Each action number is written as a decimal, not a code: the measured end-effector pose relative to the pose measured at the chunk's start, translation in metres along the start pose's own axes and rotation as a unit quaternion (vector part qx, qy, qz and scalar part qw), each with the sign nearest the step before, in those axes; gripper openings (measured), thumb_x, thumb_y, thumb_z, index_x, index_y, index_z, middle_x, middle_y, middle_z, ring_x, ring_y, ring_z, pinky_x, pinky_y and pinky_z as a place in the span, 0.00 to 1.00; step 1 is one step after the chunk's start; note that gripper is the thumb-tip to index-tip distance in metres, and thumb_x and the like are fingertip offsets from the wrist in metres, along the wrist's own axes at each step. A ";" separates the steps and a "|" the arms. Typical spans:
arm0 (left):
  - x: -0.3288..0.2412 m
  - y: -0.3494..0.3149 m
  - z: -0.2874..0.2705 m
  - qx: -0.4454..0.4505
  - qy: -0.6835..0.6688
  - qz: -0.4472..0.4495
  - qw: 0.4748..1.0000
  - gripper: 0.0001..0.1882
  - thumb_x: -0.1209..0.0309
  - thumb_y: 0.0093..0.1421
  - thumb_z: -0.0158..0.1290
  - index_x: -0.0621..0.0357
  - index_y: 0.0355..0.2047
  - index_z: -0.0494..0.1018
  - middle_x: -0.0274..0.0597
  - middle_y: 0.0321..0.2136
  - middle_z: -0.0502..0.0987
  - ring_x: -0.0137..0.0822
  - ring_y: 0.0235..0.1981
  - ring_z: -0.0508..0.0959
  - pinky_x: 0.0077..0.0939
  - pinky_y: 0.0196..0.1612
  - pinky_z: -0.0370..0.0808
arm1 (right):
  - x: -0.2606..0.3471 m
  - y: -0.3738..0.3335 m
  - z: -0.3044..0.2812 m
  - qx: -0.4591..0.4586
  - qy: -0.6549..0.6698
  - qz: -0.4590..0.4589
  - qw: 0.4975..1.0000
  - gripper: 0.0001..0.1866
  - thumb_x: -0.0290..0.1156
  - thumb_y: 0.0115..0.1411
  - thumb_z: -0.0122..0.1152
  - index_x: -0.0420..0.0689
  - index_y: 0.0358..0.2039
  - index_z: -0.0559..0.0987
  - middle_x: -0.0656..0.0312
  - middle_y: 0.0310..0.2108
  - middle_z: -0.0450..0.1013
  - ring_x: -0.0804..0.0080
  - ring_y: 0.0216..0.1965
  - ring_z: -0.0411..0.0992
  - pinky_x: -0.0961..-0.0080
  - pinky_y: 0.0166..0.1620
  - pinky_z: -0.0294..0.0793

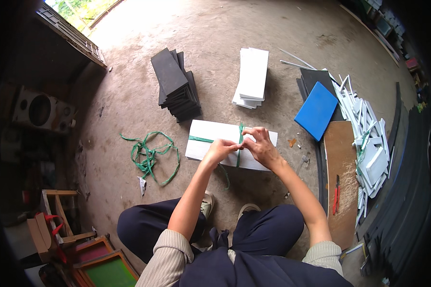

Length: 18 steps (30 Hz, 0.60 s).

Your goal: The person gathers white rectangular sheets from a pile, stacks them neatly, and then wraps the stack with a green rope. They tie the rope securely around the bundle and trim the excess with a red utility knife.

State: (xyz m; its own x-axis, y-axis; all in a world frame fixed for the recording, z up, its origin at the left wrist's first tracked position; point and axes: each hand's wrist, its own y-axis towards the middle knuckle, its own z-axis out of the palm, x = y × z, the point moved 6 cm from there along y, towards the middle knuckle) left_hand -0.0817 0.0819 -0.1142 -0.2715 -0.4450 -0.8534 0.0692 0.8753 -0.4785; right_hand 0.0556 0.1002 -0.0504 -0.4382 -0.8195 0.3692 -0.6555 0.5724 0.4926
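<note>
A stack of white ribbed sheets [209, 129] lies on the floor in front of my knees, with green plastic twine [200, 139] running around it lengthwise and crosswise. Over the place where the strands cross, my left hand [219, 150] and my right hand [262, 147] meet with fingertips pinched together on the twine. My fingers cover the crossing itself, so a knot cannot be made out. One loose end of twine hangs off the near side of the stack. A tangled coil of the same green twine [148, 160] rests on the floor to the left.
Beyond the bundle stand a stack of black sheets [170, 79] and a stack of white sheets [254, 71]. At right are a blue panel [317, 110], a brown board [340, 158] carrying a red-handled tool [336, 198], and piled white strips [368, 138]. Wooden frames [107, 270] lie lower left.
</note>
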 end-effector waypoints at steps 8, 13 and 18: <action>-0.034 -0.013 -0.003 -0.134 0.128 0.118 0.975 0.10 0.66 0.49 0.57 0.58 0.30 0.77 0.37 0.27 0.78 0.28 0.23 0.75 0.22 0.29 0.71 | -0.019 -0.004 0.005 -0.032 0.096 0.138 0.985 0.04 0.28 0.49 0.57 0.48 0.28 0.73 0.71 0.28 0.71 0.71 0.41 0.61 0.70 0.47 0.52; -0.031 -0.029 0.008 -0.216 0.092 0.195 0.952 0.09 0.68 0.53 0.53 0.60 0.32 0.75 0.38 0.30 0.76 0.27 0.30 0.75 0.22 0.34 0.70 | -0.018 -0.004 0.011 -0.038 0.051 0.115 0.991 0.08 0.30 0.47 0.60 0.48 0.29 0.73 0.70 0.33 0.69 0.69 0.42 0.60 0.70 0.47 0.53; -0.006 -0.016 0.009 -0.118 -0.061 0.108 0.985 0.11 0.67 0.56 0.49 0.61 0.36 0.73 0.35 0.31 0.74 0.24 0.35 0.70 0.20 0.41 0.65 | -0.025 0.002 0.007 -0.021 0.148 0.106 0.983 0.17 0.32 0.44 0.62 0.55 0.38 0.75 0.73 0.39 0.67 0.69 0.44 0.58 0.70 0.48 0.54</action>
State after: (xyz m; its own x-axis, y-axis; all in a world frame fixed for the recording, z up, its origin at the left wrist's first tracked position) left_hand -0.0725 0.0690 -0.1031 -0.1557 -0.2510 -0.9554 -0.1159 0.9651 -0.2346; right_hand 0.0609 0.1212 -0.0647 -0.3598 -0.6420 0.6770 -0.5398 0.7351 0.4101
